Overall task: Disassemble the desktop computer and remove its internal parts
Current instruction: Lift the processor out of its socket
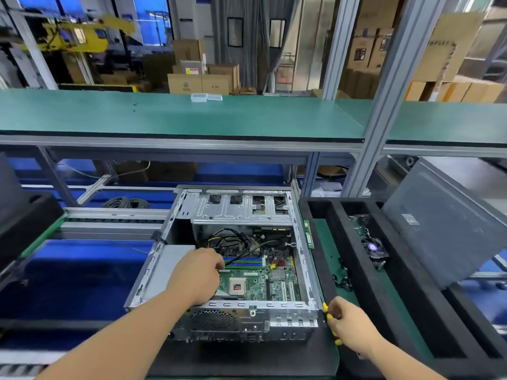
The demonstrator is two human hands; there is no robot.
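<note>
Near edge: two bare forearms reach in from bottom of view. Right hand point(349, 323) sits just off near-right corner of the open grey metal desktop computer case point(219, 272), fingers closed around a yellow-handled tool point(326, 311) – prob. a screwdriver, tip hidden so can't confirm. Looks parked there, held ready while the other hand works

Left hand point(199, 272) is inside the case over the green motherboard point(247, 283), fingers curled down at the near-left end of the blue/green RAM slots point(244, 262). Whether it pinches anything – can't tell, fingertips hidden behind knuckles. Judgement: working a latch or cable connector beside the slots

Case lies flat on its side, opening up, back panel w/ fan grille facing the person – gives straight-down access. Bare CPU chip point(236, 286) shows mid-board, so cooler seems already off. Black cable bundle point(233, 239) and silver drive cage point(241, 209) at far end not yet out

Right of case: black foam tray point(343, 242) w/ long compartments; a small fan-and-heatsink unit point(374, 250) lies in one, likely sorted there as removed. Grey metal side panel point(439, 229) leans tilted at far right, out of the way
</note>
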